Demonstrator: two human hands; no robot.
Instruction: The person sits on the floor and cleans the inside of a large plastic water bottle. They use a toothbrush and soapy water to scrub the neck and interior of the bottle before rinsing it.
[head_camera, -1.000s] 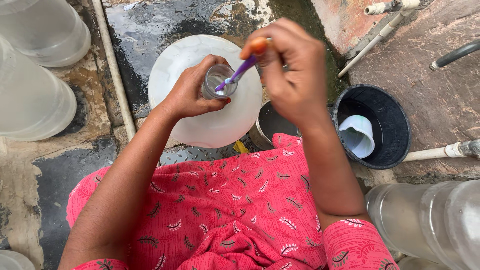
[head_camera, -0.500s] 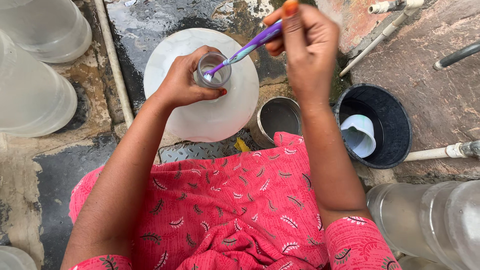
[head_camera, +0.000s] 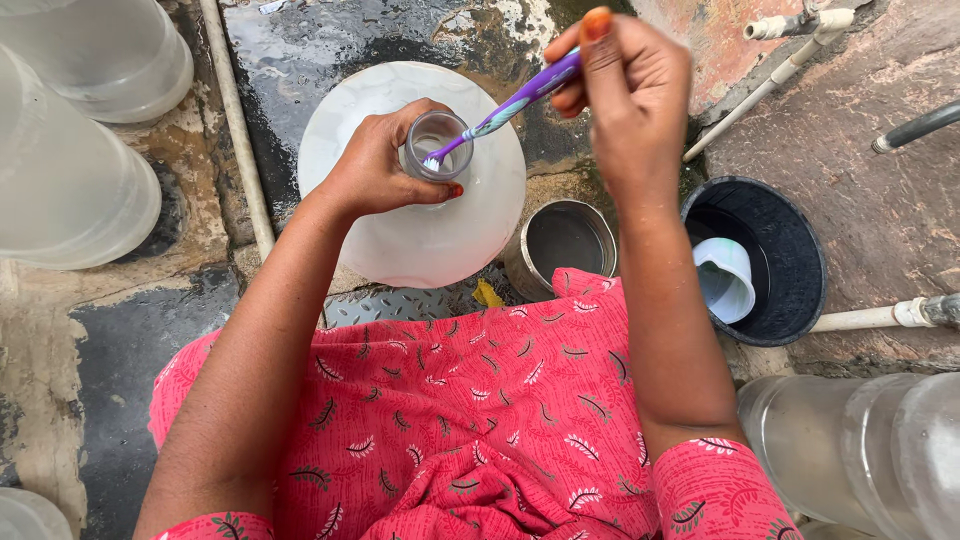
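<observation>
A large translucent water jar (head_camera: 430, 235) stands upright below me, seen from above. My left hand (head_camera: 375, 160) grips its narrow neck (head_camera: 436, 140). My right hand (head_camera: 625, 85) holds a purple toothbrush (head_camera: 510, 105) by the handle, above and to the right of the jar. The brush slants down to the left, and its bristle end sits inside the jar's mouth. My lap in red patterned cloth (head_camera: 470, 430) fills the bottom of the view.
A small steel pot (head_camera: 565, 240) stands right of the jar. Further right is a black bucket (head_camera: 790, 250) with a pale plastic mug (head_camera: 725, 280) inside. More translucent jars stand at the left (head_camera: 70, 180) and lower right (head_camera: 860, 450). White pipes (head_camera: 235, 140) run over wet stone.
My right hand has risen and moved right, pulling the toothbrush to a flatter slant while its head stays in the jar's mouth. My left hand keeps its grip on the neck.
</observation>
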